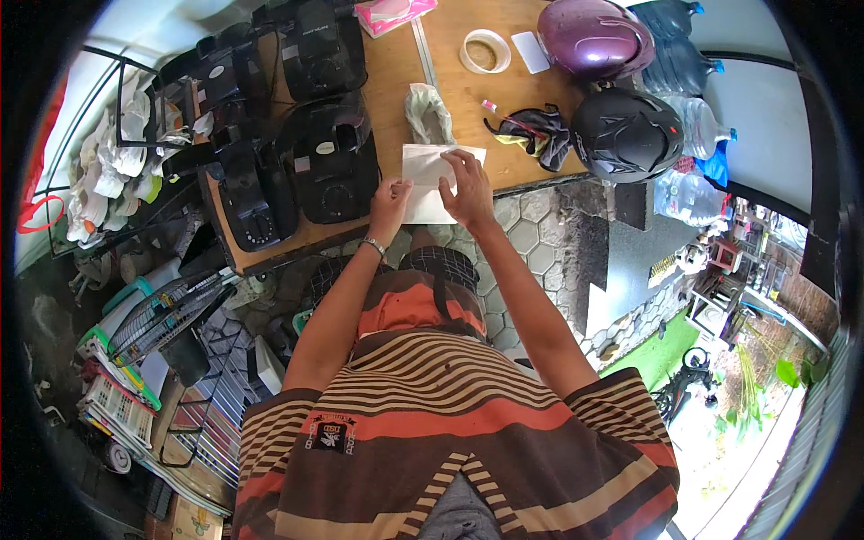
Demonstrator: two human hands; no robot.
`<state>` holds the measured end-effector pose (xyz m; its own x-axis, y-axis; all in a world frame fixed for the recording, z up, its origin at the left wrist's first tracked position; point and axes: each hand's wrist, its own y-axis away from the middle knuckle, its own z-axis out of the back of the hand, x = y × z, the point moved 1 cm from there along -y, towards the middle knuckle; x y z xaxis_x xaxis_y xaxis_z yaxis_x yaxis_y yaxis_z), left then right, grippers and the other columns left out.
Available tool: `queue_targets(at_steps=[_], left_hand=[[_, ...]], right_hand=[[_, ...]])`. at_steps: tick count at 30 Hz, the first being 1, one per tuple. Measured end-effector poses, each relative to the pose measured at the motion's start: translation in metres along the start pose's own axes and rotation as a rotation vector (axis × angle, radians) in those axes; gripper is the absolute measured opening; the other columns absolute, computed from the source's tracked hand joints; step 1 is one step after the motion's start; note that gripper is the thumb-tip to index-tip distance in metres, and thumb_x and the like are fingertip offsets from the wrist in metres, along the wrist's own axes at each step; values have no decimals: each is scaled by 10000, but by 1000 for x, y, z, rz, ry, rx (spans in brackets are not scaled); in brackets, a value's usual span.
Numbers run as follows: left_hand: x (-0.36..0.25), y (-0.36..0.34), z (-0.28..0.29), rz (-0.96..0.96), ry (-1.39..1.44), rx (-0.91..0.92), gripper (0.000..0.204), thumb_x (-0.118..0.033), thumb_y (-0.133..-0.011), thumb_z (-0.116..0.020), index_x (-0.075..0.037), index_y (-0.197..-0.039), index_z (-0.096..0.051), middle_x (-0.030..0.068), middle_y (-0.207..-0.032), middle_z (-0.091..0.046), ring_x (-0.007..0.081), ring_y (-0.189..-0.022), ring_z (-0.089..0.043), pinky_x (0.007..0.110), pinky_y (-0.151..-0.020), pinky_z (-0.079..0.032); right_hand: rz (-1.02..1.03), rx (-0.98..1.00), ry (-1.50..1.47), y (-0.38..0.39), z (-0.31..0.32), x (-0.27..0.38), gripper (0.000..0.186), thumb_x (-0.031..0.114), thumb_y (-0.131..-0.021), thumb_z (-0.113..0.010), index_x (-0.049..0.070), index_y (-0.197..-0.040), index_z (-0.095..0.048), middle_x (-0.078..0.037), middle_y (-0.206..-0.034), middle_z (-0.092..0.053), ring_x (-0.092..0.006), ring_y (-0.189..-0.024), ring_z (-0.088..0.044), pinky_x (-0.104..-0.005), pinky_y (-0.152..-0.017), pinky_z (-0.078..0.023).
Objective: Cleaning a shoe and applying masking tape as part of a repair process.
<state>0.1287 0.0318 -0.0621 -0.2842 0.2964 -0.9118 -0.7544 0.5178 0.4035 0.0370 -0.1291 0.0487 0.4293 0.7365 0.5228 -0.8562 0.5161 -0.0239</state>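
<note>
A folded white paper sheet or flat bag (427, 202) lies at the front edge of the wooden table. My left hand (390, 202) pinches its left side. My right hand (467, 189) touches its right half, fingers bent but apart, thumb separate from the index finger. Just beyond the paper is a crumpled pale grey plastic bag (427, 112). A small pink-and-white item (489, 105) and a dark glove-like fabric bundle with yellow trim (535, 139) sit to the right of it.
Black appliances (328, 162) crowd the table's left. A purple helmet (594, 36), black helmet (625, 135), tape roll (484, 52) and pink pack (394, 13) are also on the table (400, 63). Water jugs (693, 126) stand right; a fan (162, 319) and racks are lower left.
</note>
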Motion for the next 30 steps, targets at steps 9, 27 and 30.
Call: queue_targets(at_steps=[9,27,30], left_hand=[[-15,-7,-4,-3,25,68,461,-401,-969,-732,16,-1137,-628,105,-970,-712,159,-858,-677,332,-783,-550],[-48,-14,-7,-251,-69,52,518,-251,-938,-725,-18,-1357,-529,227,-1307,-645,346,-1251,-617,431,-1052,-477],[-59,-22,-15,-319,-88,14,492,-220,-938,-724,-43,-1356,-535,206,-1269,-673,343,-1216,-647,424,-1030,-497]], right_hand=[[36,155,243,-20,6,8,533,234,-880,-680,109,-1391,-599,-180,-1310,-628,-355,-1089,-646,-483,-888,-557],[-295,-9,-70,-55,60,-13,214,295,-949,-656,110,-1036,-717,-139,-812,-737,-358,-779,-735,-453,-727,-568],[-50,-75,-63,-71,71,-53,236,273,-930,-735,81,-1055,-677,-132,-899,-748,-322,-831,-739,-417,-726,-567]])
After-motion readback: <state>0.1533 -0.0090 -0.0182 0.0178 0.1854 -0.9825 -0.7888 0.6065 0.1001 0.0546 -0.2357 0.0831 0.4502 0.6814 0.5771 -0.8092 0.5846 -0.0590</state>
